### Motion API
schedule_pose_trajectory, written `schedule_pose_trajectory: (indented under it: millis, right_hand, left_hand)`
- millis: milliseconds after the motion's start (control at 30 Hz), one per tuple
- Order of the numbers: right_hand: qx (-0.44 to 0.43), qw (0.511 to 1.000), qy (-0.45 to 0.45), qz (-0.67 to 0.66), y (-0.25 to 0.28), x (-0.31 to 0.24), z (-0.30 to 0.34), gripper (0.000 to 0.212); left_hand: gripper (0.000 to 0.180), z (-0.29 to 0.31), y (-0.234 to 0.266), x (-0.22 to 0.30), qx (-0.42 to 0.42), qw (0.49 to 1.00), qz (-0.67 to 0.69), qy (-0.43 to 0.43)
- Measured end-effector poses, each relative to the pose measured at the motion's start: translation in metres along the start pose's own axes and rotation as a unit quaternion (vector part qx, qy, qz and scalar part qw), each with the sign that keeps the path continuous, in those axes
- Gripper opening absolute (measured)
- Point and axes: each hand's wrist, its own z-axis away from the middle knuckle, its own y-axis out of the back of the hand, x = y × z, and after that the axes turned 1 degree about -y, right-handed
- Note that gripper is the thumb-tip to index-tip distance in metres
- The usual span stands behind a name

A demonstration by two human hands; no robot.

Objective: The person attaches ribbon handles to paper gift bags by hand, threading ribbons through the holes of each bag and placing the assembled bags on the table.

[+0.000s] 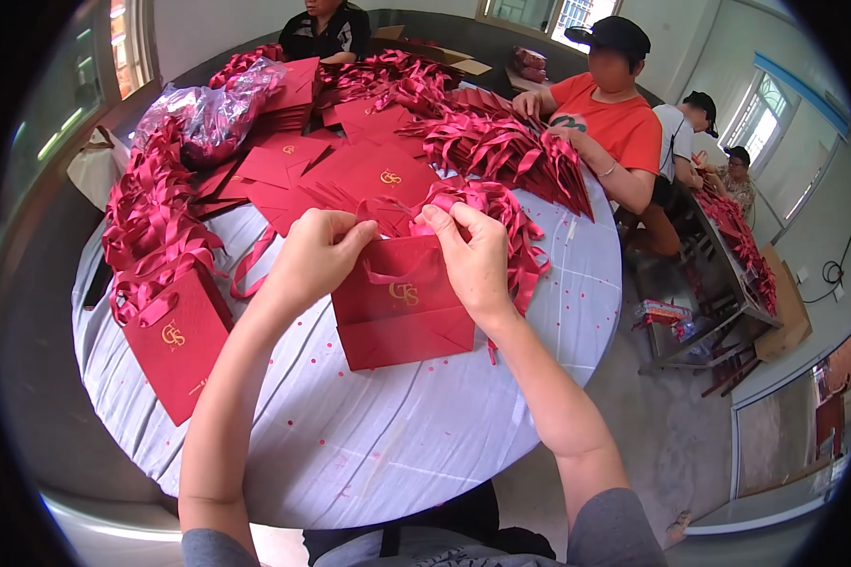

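Note:
In front of me a red paper gift bag (402,317) with a gold emblem stands on the table, its lower part folded with creases. A red ribbon handle (380,278) hangs over its front. My left hand (323,248) is closed in a pinch at the bag's upper left corner, on a ribbon there. At the upper right corner my right hand (470,248) also pinches ribbon between thumb and fingers. Behind it lies a bundle of red ribbons (520,231). Near my left forearm a stack of flat red bags (182,340) with ribbon handles lies on the table.
A pale cloth covers the round table (425,444). Piles of flat red bags (369,170), a clear plastic bag (204,118) and more ribboned bags (501,142) fill its far side. A person in a red shirt (610,123) handles bags at the right; others sit beyond.

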Motion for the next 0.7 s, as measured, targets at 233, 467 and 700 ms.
schedule_pose_trajectory:
  millis: [233, 467, 700]
  right_hand:
    - [0.001, 0.999, 0.027, 0.021, 0.002, -0.015, 0.002, 0.02]
    - [0.005, 0.997, 0.059, 0.042, -0.001, -0.018, 0.007, 0.019]
    - [0.042, 0.995, 0.048, 0.071, -0.006, -0.007, 0.009, 0.022]
  left_hand:
    - [0.025, 0.012, -0.022, 0.015, 0.193, 0.942, -0.204, -0.182]
    - [0.021, 0.011, -0.02, 0.018, 0.192, 0.974, -0.053, -0.107]
    - [0.018, 0.011, -0.027, 0.012, 0.209, 0.97, -0.105, -0.073]
